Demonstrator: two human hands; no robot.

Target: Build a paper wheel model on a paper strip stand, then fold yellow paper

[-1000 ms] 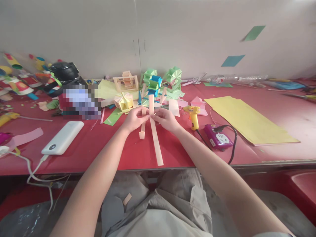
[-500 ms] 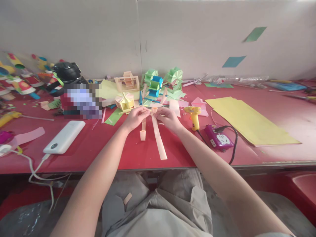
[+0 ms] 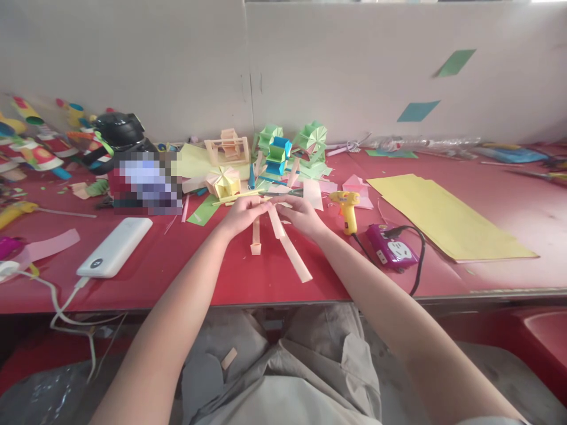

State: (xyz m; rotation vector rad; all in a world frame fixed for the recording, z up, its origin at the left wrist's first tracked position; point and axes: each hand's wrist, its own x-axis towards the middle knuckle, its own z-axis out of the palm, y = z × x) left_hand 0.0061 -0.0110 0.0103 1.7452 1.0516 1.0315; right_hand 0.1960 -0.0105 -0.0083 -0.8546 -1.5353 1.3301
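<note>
My left hand (image 3: 245,213) and my right hand (image 3: 300,213) meet above the red table, fingers pinched together on the upper end of a pale peach paper strip (image 3: 277,223). That strip hangs down between them, its lower end over another long peach strip (image 3: 296,258) that slants to the lower right. Below my left fingers, a narrow peach piece with a folded end (image 3: 256,248) points toward me. Just behind the hands are a dark tool (image 3: 287,191), partly covered, and a peach paper square (image 3: 313,193).
Folded paper models in green (image 3: 312,137), blue (image 3: 278,154) and yellow-peach (image 3: 224,182) stand behind. A yellow glue gun (image 3: 348,209), purple power socket (image 3: 393,247) and yellow sheets (image 3: 447,218) lie right; a white power bank (image 3: 116,247) lies left.
My fingers have come together at the strip's top, and the small folded end there is now hidden. The lower strip has swung to the right and shows as a separate piece.
</note>
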